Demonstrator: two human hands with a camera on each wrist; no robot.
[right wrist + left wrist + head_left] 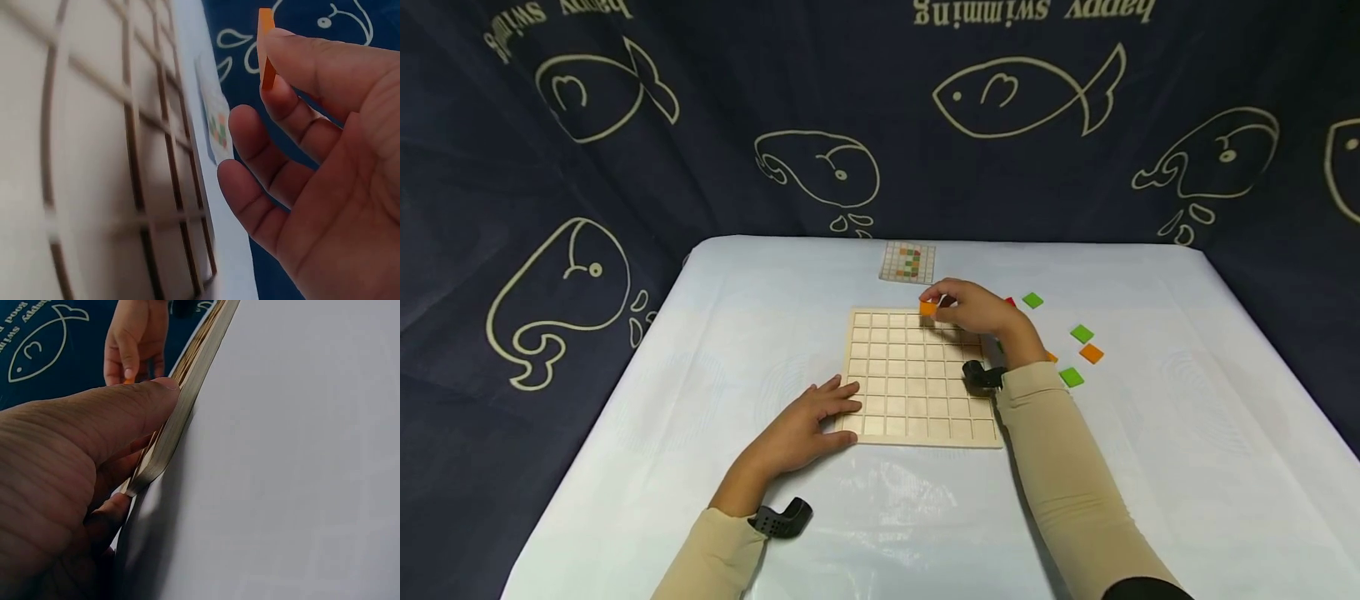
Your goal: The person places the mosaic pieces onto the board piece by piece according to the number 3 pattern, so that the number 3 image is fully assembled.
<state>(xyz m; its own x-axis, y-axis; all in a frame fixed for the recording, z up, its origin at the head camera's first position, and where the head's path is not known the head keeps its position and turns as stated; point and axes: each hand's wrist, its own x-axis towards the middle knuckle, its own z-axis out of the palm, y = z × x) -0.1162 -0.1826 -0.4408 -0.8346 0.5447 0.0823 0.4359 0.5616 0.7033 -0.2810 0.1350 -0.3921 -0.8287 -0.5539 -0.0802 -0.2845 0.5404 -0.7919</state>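
Between thumb and fingertip my right hand [973, 310] pinches an orange square tile [928, 308], held just over the far edge of a wooden grid board [897, 386]. In the right wrist view the orange tile [267, 49] is seen nearly edge-on, and the other fingers are loosely bent. My left hand [805, 425] rests on the board's near left edge with its fingers spread. The left wrist view shows its thumb on the board's rim [172, 434]. All the grid cells I can see hold no tile; my right hand covers some at the far right.
A small pattern card [907, 262] with colored squares lies beyond the board. To the right are scattered loose tiles, among them a green tile [1082, 333] and another orange tile [1092, 353]. My right forearm partly hides a few. A dark fish-print cloth [880, 100] hangs behind the white table [1210, 467].
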